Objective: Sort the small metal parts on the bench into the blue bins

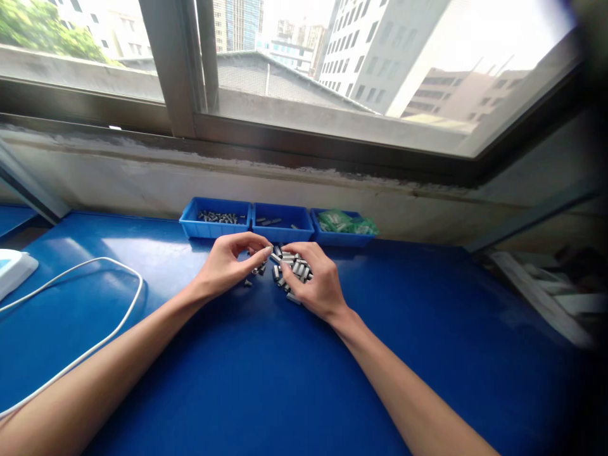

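My left hand (236, 261) is closed in a pinch, thumb and forefinger tips together. Whatever sits between them is too small to make out. Under and beside it lie several small dark screws (247, 283), partly hidden by the fingers. Facing it, my right hand (313, 277) curves over a pile of silver metal standoffs (299, 269). A short standoff (275, 258) shows at its thumb and forefinger, pointing toward the left fingertips. The hands are close but apart, and the right palm hides part of the pile.
Behind the hands stand three blue bins: one with screws (184, 221), one with a few standoffs (284, 233), one with a green plastic bag (339, 220). A white cable (137, 291) loops across the blue table (266, 380) at left, near a white device (16, 269).
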A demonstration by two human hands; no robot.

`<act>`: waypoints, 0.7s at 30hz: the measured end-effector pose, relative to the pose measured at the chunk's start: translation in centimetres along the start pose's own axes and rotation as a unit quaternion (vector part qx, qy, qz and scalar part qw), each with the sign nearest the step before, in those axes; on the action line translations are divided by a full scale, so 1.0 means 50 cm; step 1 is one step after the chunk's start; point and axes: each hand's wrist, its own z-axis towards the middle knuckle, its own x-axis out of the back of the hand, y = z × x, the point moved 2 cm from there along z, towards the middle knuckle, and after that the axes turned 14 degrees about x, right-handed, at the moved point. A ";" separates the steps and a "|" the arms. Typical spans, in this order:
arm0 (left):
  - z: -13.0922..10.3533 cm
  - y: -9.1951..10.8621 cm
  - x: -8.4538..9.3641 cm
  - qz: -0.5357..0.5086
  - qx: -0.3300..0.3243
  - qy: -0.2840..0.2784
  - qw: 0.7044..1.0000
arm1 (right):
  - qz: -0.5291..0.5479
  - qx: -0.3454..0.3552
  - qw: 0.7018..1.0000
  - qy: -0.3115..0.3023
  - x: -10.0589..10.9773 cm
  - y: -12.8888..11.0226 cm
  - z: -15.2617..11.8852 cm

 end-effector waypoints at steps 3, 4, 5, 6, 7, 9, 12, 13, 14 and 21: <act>0.002 0.003 -0.006 -0.087 0.076 -0.043 0.992 | 0.010 0.002 1.000 0.018 -0.005 -0.002 -0.007; 0.002 0.004 -0.007 -0.105 0.096 -0.053 0.988 | 0.013 -0.002 1.000 0.028 -0.006 -0.001 -0.009; 0.001 0.004 -0.008 -0.118 0.110 -0.063 0.985 | 0.014 -0.008 0.999 0.040 -0.006 0.001 -0.011; 0.001 0.005 -0.008 -0.128 0.119 -0.071 0.982 | 0.014 -0.014 0.999 0.050 -0.005 0.003 -0.013; 0.000 0.006 -0.007 -0.136 0.124 -0.079 0.980 | 0.014 -0.020 0.998 0.060 -0.004 0.005 -0.014; 0.000 0.007 -0.007 -0.146 0.123 -0.093 0.977 | 0.012 -0.029 0.997 0.072 -0.002 0.008 -0.015; 0.001 0.006 -0.007 -0.151 0.119 -0.104 0.976 | 0.005 -0.035 0.997 0.071 0.002 0.008 -0.015; 0.002 0.005 -0.008 -0.151 0.117 -0.104 0.976 | 0.003 -0.033 0.997 0.070 0.002 0.007 -0.014; 0.002 0.004 -0.008 -0.149 0.116 -0.101 0.977 | 0.002 -0.029 0.997 0.067 0.003 0.006 -0.014; 0.005 0.003 0.000 -0.131 0.103 -0.050 0.985 | 0.001 -0.019 0.999 0.049 0.002 0.002 -0.012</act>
